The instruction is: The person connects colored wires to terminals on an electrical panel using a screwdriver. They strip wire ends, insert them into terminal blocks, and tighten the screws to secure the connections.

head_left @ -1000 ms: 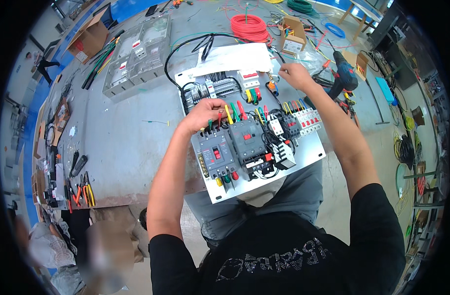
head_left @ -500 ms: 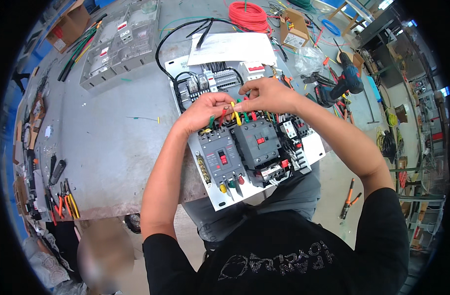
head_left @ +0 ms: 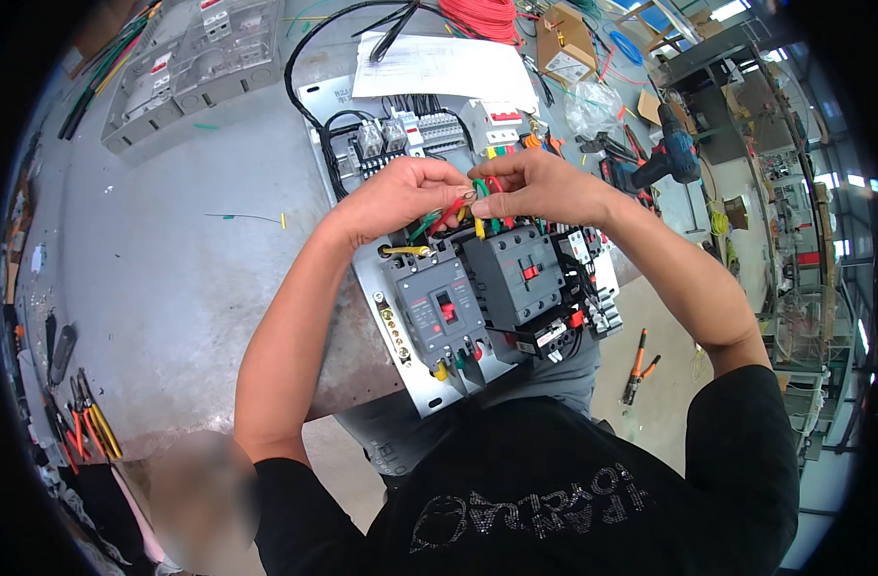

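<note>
Both hands, left hand [head_left: 400,197] and right hand [head_left: 540,187], pinch thin, light, springy coloured wires [head_left: 477,197] between fingertips; grip them near their insulated ends, just above the breakers [head_left: 477,288].

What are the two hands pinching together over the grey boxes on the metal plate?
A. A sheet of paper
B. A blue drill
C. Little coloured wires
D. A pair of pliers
C: the left hand and right hand meet fingertip to fingertip on the red, green and yellow wires above the grey breaker; the paper sheet and blue drill lie untouched farther off.
</note>
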`<action>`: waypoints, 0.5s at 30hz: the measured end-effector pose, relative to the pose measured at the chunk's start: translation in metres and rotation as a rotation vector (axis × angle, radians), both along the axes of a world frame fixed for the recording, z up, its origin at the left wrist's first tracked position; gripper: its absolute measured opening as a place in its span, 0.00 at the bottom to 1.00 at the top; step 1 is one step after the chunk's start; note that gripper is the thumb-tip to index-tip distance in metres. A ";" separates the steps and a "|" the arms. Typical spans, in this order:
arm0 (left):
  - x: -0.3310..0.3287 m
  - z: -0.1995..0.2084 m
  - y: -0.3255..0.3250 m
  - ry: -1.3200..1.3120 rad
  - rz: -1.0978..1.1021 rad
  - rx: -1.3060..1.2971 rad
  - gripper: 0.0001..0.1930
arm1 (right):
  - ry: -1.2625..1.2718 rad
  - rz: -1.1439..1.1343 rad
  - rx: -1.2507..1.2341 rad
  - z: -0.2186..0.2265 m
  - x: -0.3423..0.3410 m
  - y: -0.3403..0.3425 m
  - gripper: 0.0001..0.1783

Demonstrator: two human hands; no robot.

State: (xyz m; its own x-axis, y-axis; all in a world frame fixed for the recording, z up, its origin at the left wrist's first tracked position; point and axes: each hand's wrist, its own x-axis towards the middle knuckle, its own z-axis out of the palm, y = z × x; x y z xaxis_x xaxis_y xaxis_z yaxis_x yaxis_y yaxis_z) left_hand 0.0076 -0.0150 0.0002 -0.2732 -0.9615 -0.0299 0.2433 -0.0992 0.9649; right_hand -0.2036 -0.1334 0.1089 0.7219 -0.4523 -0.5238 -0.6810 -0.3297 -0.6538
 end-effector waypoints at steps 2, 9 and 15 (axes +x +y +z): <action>-0.002 -0.003 -0.001 -0.011 0.038 0.005 0.09 | 0.019 0.015 -0.023 0.001 0.001 0.000 0.49; -0.007 -0.007 -0.003 0.054 0.116 0.084 0.09 | 0.065 -0.014 -0.053 0.004 0.009 0.007 0.32; -0.009 -0.007 -0.003 0.005 0.139 0.142 0.09 | 0.084 0.006 -0.076 0.004 0.010 0.007 0.22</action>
State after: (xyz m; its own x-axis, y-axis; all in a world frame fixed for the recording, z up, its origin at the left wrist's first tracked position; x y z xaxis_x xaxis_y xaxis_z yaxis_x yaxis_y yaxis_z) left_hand -0.0015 -0.0176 -0.0066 -0.1383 -0.9763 -0.1666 0.2686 -0.1989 0.9425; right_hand -0.1939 -0.1261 0.1126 0.6795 -0.4890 -0.5469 -0.7304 -0.3806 -0.5671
